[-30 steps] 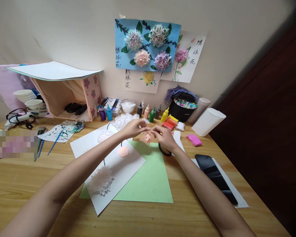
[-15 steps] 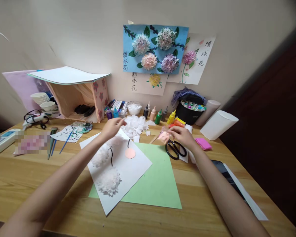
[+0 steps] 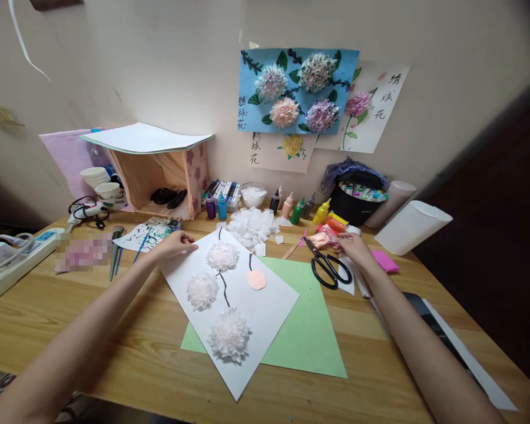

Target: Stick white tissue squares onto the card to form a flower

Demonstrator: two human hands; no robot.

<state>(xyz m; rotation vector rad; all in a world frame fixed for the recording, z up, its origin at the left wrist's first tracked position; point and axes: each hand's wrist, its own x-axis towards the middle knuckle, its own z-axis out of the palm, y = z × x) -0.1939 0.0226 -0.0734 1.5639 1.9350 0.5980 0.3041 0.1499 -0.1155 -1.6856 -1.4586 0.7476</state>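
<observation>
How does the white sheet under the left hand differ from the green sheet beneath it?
The white sheet lies on top and turned at an angle; the green sheet lies underneath, partly covered. The white sheet carries three white paper flowers, black stems and a peach disc; the green sheet's visible part is bare. The left hand touches the white sheet's far corner; neither it nor the right hand touches the green sheet. Both lie flat on the wooden table.

We extend both arms forward, well apart. Our left hand [image 3: 173,244] lies palm down, fingers loosely curled; our right hand [image 3: 352,245] reaches out, fingers bent downward.
</observation>
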